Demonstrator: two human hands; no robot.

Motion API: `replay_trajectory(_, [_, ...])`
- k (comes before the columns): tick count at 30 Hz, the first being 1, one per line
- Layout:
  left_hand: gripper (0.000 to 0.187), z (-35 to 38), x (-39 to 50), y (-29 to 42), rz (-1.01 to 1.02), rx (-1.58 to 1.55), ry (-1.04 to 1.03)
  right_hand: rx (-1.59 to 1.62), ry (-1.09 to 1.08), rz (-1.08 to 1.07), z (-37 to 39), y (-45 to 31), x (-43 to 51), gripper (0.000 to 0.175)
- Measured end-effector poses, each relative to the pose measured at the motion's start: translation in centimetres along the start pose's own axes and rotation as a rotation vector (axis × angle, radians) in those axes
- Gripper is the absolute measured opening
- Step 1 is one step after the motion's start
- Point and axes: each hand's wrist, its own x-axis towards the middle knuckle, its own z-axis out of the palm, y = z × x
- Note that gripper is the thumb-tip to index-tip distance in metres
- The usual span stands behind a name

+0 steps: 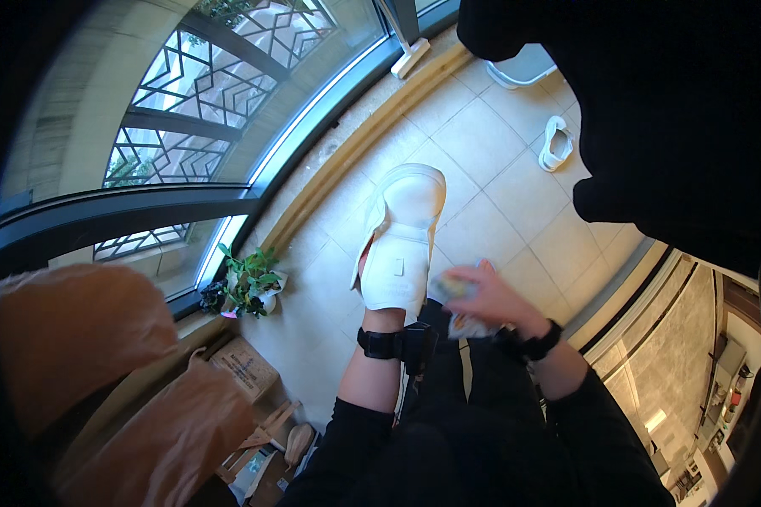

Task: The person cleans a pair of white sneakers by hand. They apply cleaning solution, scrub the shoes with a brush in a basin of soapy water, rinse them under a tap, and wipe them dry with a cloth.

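Note:
A white shoe (403,241) is held up in the middle of the view, its toe pointing away from me. My left hand (364,261) is mostly hidden behind and inside the shoe; only a bit of skin shows at its left side opening, and the wrist, wearing a black strap, comes out below the heel. To the right of the heel, my right hand (491,296) is closed on a small, blurred yellowish and grey object (456,285), apart from the shoe. A crumpled white packet or wipe (469,327) lies just under that hand; whether the hand touches it is unclear.
Another white shoe (556,144) stands on the tiled floor, near a grey basin (521,66). Potted plants (250,282) stand by the window at left, above a cardboard box (244,367). Brown coverings (158,437) fill the lower left. A white-headed squeegee or mop (410,58) leans at the window ledge.

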Motion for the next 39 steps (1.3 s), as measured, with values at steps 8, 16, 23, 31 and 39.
replay_trajectory(8, [0.049,0.5,1.6,-2.0,-0.047,-0.056,0.078,-0.056,0.592,-0.177,-2.6,-2.0,8.3,0.019])
replay_trajectory(16, [0.041,-0.5,-0.5,-3.0,-0.091,-0.161,-0.105,-0.601,0.397,-0.2,3.3,-1.2,6.4,0.017])
replay_trajectory(23, [0.048,-0.9,-1.8,-2.3,-0.014,0.006,0.003,-0.153,0.165,-0.221,2.9,-3.8,3.5,0.023])
replay_trajectory(31, [0.047,1.3,-0.8,-1.8,-0.096,-0.06,0.095,-0.432,0.605,-0.212,-2.6,-2.4,11.1,0.025])
replay_trajectory(39, [0.043,-1.1,-1.2,-1.2,0.095,0.278,0.169,-0.127,0.152,-0.345,4.9,-0.8,4.2,0.019])
